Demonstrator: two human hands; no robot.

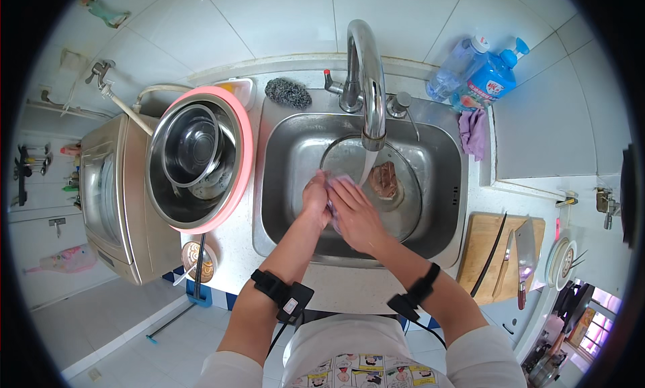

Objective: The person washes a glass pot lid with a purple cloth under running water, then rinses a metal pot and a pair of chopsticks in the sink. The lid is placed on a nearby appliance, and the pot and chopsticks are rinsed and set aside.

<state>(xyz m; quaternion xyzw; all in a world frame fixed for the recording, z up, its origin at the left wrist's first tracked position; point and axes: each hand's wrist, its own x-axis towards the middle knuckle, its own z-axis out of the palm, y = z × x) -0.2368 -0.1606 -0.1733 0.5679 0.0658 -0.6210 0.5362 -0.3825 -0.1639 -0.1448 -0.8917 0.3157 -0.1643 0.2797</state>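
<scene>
My left hand (316, 199) and my right hand (359, 214) are pressed together over the stainless steel sink (287, 151). Between them is a crumpled pale pink-purple cloth (334, 223), mostly hidden by my fingers. Water (369, 164) runs from the chrome faucet (367, 80) just right of my fingertips. Below, a round clear glass lid or dish (410, 206) with a thin rim lies in the basin. On it, right of the stream, rests a reddish-brown piece of meat (384, 180).
Left stand nested steel bowls (161, 196) in a pink basin (245, 151). A steel scrubber (288, 92) sits behind the sink. Bottles (486, 78) and a purple cloth (472, 133) are at back right. A cutting board (484, 247) holds a cleaver (526, 249) and knives.
</scene>
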